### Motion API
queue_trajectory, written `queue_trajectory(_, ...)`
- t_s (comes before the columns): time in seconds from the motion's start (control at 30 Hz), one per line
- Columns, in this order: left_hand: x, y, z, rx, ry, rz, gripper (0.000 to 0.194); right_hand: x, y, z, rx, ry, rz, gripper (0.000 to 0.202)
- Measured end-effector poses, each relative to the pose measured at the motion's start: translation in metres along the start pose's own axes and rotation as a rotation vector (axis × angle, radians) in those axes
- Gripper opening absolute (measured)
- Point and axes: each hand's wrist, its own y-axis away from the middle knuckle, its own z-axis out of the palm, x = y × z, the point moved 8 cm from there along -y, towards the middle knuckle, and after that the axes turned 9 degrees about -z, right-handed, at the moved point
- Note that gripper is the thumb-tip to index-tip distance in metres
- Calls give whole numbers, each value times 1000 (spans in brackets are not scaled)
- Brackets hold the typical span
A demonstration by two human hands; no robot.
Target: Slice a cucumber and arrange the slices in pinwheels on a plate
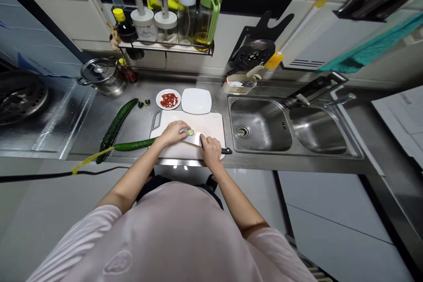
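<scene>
A white cutting board (pixel 208 123) lies on the steel counter in front of me. My left hand (pixel 174 133) is closed over the end of a long green cucumber (pixel 134 144), which runs out to the left beneath my wrist. A pale round cucumber slice (pixel 191 132) shows at its fingertips. In my right hand (pixel 211 148) is a kitchen knife (pixel 194 139), gripped with the index finger along the blade; its black handle sticks out to the right. The blade is close beside the left fingertips. Whether it touches the cucumber is hard to tell.
Behind the board stand a plate of chopped red pieces (pixel 158 105) and a white square plate (pixel 196 101). Another cucumber (pixel 118 125) lies left, near a lidded pot (pixel 102 77). The double sink (pixel 261 125) is to the right. A condiment rack (pixel 165 47) hangs above.
</scene>
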Motion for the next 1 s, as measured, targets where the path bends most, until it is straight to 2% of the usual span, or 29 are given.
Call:
queue_trajectory(0.13,4,-1,-4,15,86,14,19,1,0,2,7,3,4,46)
queue_trajectory(0.2,2,-2,-3,19,164,-25,16,2,0,3,0,-2,12,46)
queue_trajectory(0.27,-9,-5,-1,30,280,-106,17,4,0,5,-8,-6,25,46)
queue_trajectory(0.33,-32,-8,0,84,392,-229,20,8,2,6,-9,-7,41,47)
queue_trajectory(0.47,-105,-8,-10,342,397,-578,19,22,6,11,-11,-6,110,47)
queue_trajectory(0.57,-153,-4,-14,411,316,-809,18,32,9,15,-20,-17,166,46)
queue_trajectory(0.63,-173,-2,-15,420,270,-897,19,35,9,17,-9,-34,183,45)
queue_trajectory(0.73,-183,-4,-18,440,208,-930,18,38,9,17,19,-58,194,44)
queue_trajectory(1.0,-180,-19,-27,459,108,-890,12,36,13,19,-16,-82,208,44)
